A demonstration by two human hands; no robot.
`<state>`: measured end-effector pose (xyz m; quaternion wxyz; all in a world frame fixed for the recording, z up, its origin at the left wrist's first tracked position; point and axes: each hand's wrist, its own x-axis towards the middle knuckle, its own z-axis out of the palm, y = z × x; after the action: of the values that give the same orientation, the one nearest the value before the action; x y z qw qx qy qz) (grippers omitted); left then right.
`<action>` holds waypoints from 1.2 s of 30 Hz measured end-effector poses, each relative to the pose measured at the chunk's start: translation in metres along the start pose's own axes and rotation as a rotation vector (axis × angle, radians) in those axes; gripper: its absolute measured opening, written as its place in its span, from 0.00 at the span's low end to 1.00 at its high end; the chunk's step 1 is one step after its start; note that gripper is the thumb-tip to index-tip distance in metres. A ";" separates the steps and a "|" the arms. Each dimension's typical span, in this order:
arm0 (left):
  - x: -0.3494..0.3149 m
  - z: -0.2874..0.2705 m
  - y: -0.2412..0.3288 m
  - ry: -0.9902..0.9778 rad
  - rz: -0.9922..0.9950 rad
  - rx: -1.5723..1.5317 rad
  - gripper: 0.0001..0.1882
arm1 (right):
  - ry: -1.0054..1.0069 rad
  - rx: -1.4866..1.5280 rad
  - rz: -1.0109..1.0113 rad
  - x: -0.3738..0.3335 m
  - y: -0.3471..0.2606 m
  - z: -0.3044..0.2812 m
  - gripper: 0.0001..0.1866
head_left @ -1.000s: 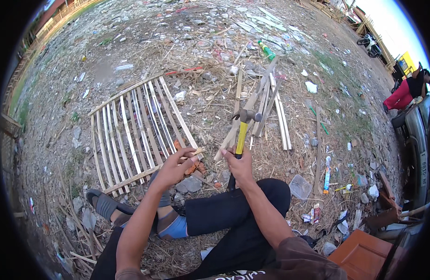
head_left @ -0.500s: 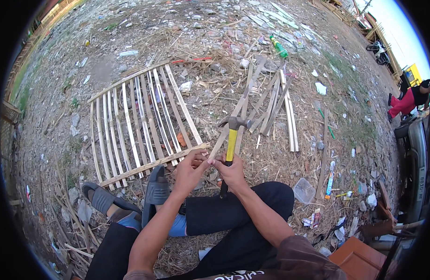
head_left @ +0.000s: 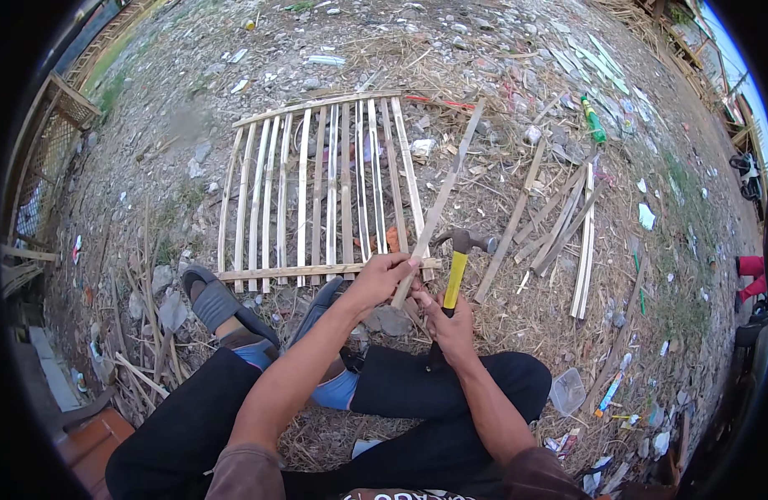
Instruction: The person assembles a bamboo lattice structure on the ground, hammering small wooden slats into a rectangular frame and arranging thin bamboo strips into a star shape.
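Note:
My left hand (head_left: 374,282) pinches a thin wooden slat (head_left: 445,187) near its lower end; the slat slants up and away to the right. The fingers of my right hand (head_left: 455,332) wrap the handle of a claw hammer (head_left: 456,275) with a yellow and black grip, its head pointing up. Some right fingertips are close to the slat's lower end; whether they touch it, I cannot tell. Just beyond my left hand lies a slatted wooden frame (head_left: 317,271), with several upright strips between two crossbars. Its near right corner is beside the slat.
Loose wooden strips (head_left: 582,250) lie on the right, with a green bottle (head_left: 593,121) farther off. A clear plastic tub (head_left: 568,392) sits by my right knee. My sandalled foot (head_left: 225,308) is near the frame's near edge. Stones and litter cover the ground.
The view has turned left, so the ground things appear farther right. My hands have moved slightly apart, and the slat now stands beside the frame's right end. The hammer stays in my right hand.

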<state>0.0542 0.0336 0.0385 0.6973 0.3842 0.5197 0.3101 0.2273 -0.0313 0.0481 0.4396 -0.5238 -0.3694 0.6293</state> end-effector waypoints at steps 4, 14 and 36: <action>0.003 -0.070 0.045 0.139 -0.028 0.243 0.18 | 0.081 0.038 0.099 0.003 -0.011 -0.012 0.13; -0.028 -0.242 0.000 0.371 -0.107 0.417 0.18 | 0.162 0.100 0.242 0.008 -0.012 -0.017 0.12; -0.029 -0.249 -0.040 0.813 0.442 1.052 0.17 | 0.160 0.021 0.376 0.013 -0.012 -0.009 0.09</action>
<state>-0.1916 0.0420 -0.0226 0.0898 0.6209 0.7301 0.2708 0.2369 -0.0150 0.0531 0.3478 -0.6274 -0.2224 0.6603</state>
